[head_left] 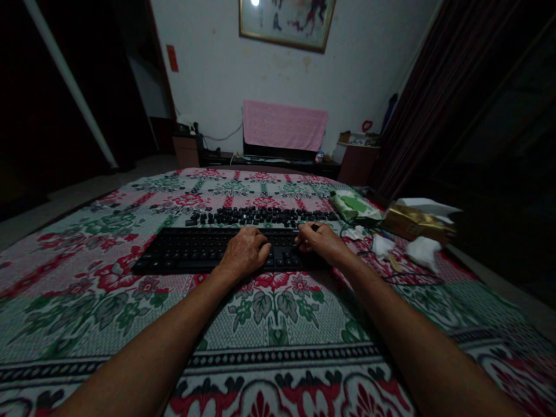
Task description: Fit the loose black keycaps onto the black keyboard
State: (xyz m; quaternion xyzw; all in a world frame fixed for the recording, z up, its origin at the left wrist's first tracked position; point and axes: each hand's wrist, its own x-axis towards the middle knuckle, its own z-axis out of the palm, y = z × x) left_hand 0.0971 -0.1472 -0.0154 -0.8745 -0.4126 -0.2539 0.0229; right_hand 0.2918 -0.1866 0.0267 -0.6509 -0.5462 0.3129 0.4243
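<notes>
Shows a red, green and white floral cloth (278, 330) filling most of the foreground. Has a dark curtain (425, 87) at the far right, and a pink towel (284, 124) draped beyond the cloth. Carries a black keyboard (186, 249) crosswise on the cloth, near the middle, with a long scattered band of loose black keycaps (252, 215) just beyond. Includes, to the right, a gold tissue box (414, 223) near a green-and-white packet (354, 205). Lays the left hand (247, 249) palm down over the keyboard, fingers bent; cannot tell whether gripping anything. Pinches the right hand (317, 238) above the keyboard's right end, around a small dark object (315, 227), too dim to identify.
</notes>
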